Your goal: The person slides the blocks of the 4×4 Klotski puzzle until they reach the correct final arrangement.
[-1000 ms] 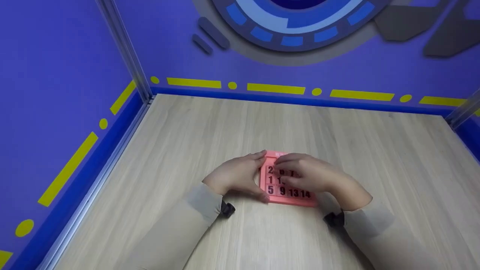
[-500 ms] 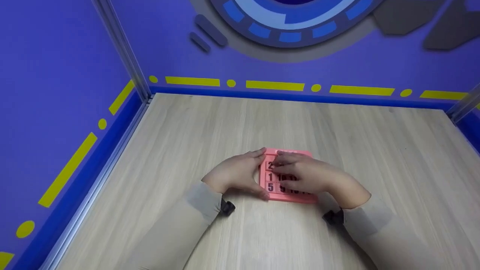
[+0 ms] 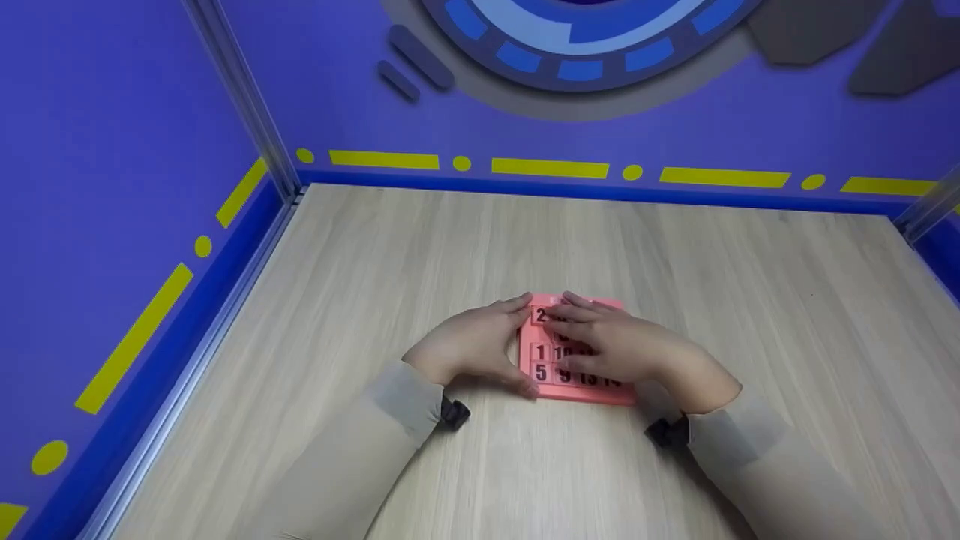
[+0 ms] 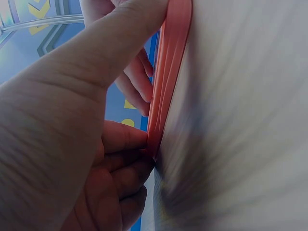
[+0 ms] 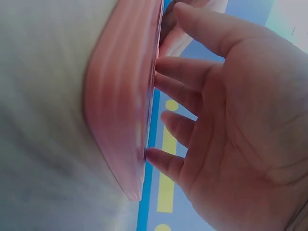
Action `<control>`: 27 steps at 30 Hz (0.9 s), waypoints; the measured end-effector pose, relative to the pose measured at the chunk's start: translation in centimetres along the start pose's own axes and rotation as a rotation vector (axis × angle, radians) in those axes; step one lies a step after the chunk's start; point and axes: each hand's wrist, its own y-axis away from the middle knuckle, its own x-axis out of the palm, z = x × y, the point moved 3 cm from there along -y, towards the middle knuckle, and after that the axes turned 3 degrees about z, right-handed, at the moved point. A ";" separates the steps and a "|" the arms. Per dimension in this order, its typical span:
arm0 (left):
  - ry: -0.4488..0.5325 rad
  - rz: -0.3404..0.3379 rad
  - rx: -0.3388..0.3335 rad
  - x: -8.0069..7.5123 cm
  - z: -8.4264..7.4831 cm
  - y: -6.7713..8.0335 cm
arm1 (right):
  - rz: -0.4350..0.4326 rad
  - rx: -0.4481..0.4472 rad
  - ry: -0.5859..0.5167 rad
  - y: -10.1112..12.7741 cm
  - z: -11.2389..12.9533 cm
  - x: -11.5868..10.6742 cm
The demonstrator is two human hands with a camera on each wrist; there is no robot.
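Note:
A pink number sliding puzzle (image 3: 585, 394) lies on the table in the head view, with black digits on its tiles. My left hand (image 3: 480, 343) holds its left side, thumb at the near corner and fingers at the far corner; the left wrist view shows the puzzle's side wall (image 4: 168, 72) between them. My right hand (image 3: 626, 346) spreads over the tiles, covering much of the right half. In the right wrist view its fingertips (image 5: 161, 65) are right at the puzzle's face. The 2 tile (image 3: 540, 315) is in the top row, with a gap between it and the 1 tile (image 3: 540, 352).
The wood-grain table (image 3: 420, 247) extends around the puzzle. Blue panels with yellow marks (image 3: 550, 168) stand along the back and left, joined by a metal post (image 3: 255, 112). A black strap piece (image 3: 454, 413) is on each sleeve cuff.
The 2 tile has slid from the second row up to the top row, leaving a gap above the 1 tile. My right fingers have moved toward the far edge; my left hand keeps its hold.

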 end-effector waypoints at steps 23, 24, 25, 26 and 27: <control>0.017 -0.006 0.006 0.1 0.1 -0.1 | -0.040 -0.174 0.008 1.5 1.3 0.3; 0.018 -0.005 0.007 0.1 0.1 -0.1 | -0.041 -0.193 0.017 1.5 1.5 0.3; 0.016 -0.007 0.010 0.0 0.1 -0.1 | -0.040 -0.214 0.025 1.5 1.8 0.4; 0.018 -0.008 0.012 0.0 0.1 -0.1 | -0.041 -0.233 0.035 1.5 1.9 0.5; 0.020 -0.011 0.014 0.0 0.1 0.0 | -0.043 -0.249 0.046 1.5 2.1 0.5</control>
